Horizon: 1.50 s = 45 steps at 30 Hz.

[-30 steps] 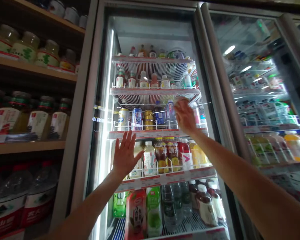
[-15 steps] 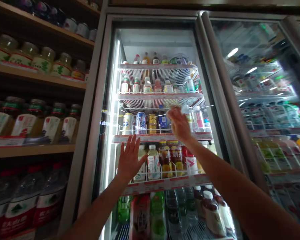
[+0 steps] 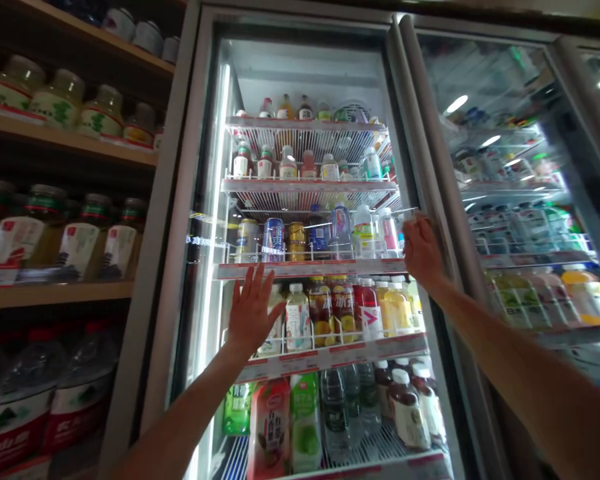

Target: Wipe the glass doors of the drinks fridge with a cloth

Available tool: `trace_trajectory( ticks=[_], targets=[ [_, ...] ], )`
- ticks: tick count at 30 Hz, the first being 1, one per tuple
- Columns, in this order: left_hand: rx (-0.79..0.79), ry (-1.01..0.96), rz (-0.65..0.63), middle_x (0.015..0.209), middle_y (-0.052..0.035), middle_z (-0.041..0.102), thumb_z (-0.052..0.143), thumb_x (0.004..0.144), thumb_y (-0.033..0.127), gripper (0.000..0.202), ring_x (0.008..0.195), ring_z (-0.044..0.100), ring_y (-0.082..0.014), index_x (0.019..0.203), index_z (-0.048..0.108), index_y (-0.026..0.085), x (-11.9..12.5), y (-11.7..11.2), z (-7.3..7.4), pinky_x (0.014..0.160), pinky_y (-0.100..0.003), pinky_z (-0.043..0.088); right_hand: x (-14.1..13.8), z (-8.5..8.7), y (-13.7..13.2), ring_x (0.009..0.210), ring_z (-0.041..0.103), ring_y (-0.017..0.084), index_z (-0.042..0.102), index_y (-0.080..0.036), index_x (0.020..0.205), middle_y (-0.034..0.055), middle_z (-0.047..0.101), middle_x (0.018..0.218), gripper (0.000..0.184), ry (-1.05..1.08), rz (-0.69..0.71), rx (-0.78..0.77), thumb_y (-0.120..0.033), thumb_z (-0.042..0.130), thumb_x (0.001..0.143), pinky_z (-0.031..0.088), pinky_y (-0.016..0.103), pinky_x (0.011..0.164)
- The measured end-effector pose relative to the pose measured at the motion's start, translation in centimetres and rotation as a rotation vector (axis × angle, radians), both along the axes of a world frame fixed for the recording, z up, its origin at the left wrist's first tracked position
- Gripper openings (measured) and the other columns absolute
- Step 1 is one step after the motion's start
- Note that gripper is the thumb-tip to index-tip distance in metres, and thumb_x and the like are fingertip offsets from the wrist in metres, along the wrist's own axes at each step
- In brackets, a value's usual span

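Observation:
My left hand [image 3: 250, 312] is raised with its fingers spread, palm toward the glass door [image 3: 300, 73] of a lit drinks fridge. It appears to rest against the glass, in front of a pale tea bottle [image 3: 298, 319] and the shelf edge. Higher up, near the right side of the same door, my right hand [image 3: 423, 250] has its fingers bent together. Something pale and thin shows at its fingertips, too blurred to name. Behind the glass, cans such as a gold can [image 3: 297, 241] and a blue can [image 3: 273, 240] stand on the middle shelf.
On the left, wooden shelves [image 3: 80, 293] hold juice bottles and large water bottles [image 3: 25, 400]. A metal door frame [image 3: 430, 167] separates this door from another glass-fronted fridge with bottles [image 3: 585, 287]. Inside the lit fridge, more bottles [image 3: 409, 410] stand on the bottom rack.
My right hand has moved right across the door, from in front of the middle-shelf drinks to near the frame. My left hand keeps its spread pose. The view has shifted slightly.

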<state>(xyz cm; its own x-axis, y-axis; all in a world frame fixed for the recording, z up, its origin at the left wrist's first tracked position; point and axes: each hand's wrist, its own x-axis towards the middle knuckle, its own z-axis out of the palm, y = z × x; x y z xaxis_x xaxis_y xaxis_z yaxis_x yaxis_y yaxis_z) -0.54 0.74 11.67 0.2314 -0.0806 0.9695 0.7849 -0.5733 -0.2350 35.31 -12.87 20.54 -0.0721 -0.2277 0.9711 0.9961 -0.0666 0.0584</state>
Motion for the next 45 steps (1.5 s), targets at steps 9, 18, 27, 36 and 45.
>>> trace_trajectory(
  ticks=[9,18,27,36,45],
  targets=[
    [-0.031,-0.029,-0.048,0.150,-0.0153,0.022,0.043,0.088,0.043,0.057,0.140,0.010,-0.0301,0.138,0.036,0.016,3.3,-1.8,-4.3,0.110,-0.052,0.022,0.3,-13.4,0.2,0.134,0.032,0.025,0.052,-0.026,0.125,0.0074,0.035,0.144,0.039,-0.020,0.034,-0.105,-0.025,0.037,0.089,0.035,0.050,0.107],
    [0.029,0.006,-0.003,0.147,-0.0150,0.028,0.044,0.089,0.037,0.051,0.140,0.015,-0.0288,0.136,0.040,0.017,2.9,-2.1,-5.6,0.110,-0.050,0.024,-10.2,-10.8,3.6,0.136,0.028,0.023,0.035,-0.027,0.138,0.0053,0.039,0.142,0.053,-0.450,0.075,-0.275,-0.012,0.036,0.087,0.037,0.047,0.105],
    [0.033,0.029,-0.026,0.147,-0.0136,0.030,0.044,0.090,0.030,0.051,0.140,0.013,-0.0268,0.138,0.035,0.017,2.6,-2.2,-8.3,0.112,-0.049,0.020,-11.5,-10.5,4.3,0.137,0.024,0.029,0.017,-0.034,0.145,0.0010,0.028,0.148,0.065,-0.225,0.087,-0.167,-0.011,0.036,0.087,0.034,0.055,0.105],
    [0.030,0.065,-0.050,0.147,-0.0114,0.031,0.044,0.089,0.023,0.052,0.140,0.014,-0.0249,0.139,0.033,0.019,2.0,-2.3,-11.0,0.112,-0.048,0.020,-12.9,-11.4,4.3,0.136,0.026,0.029,0.030,-0.031,0.142,0.0044,0.030,0.147,0.058,-0.219,0.065,-0.179,-0.011,0.037,0.087,0.035,0.054,0.103],
    [0.016,0.142,-0.019,0.142,-0.0110,0.040,0.044,0.088,0.023,0.049,0.140,0.015,-0.0221,0.136,0.036,0.016,0.2,-2.5,-14.0,0.113,-0.044,0.021,-15.3,-15.5,4.5,0.134,0.031,0.023,0.045,-0.024,0.132,0.0039,0.046,0.138,0.049,-0.546,0.024,-0.342,-0.009,0.040,0.086,0.037,0.044,0.104]
  ],
)
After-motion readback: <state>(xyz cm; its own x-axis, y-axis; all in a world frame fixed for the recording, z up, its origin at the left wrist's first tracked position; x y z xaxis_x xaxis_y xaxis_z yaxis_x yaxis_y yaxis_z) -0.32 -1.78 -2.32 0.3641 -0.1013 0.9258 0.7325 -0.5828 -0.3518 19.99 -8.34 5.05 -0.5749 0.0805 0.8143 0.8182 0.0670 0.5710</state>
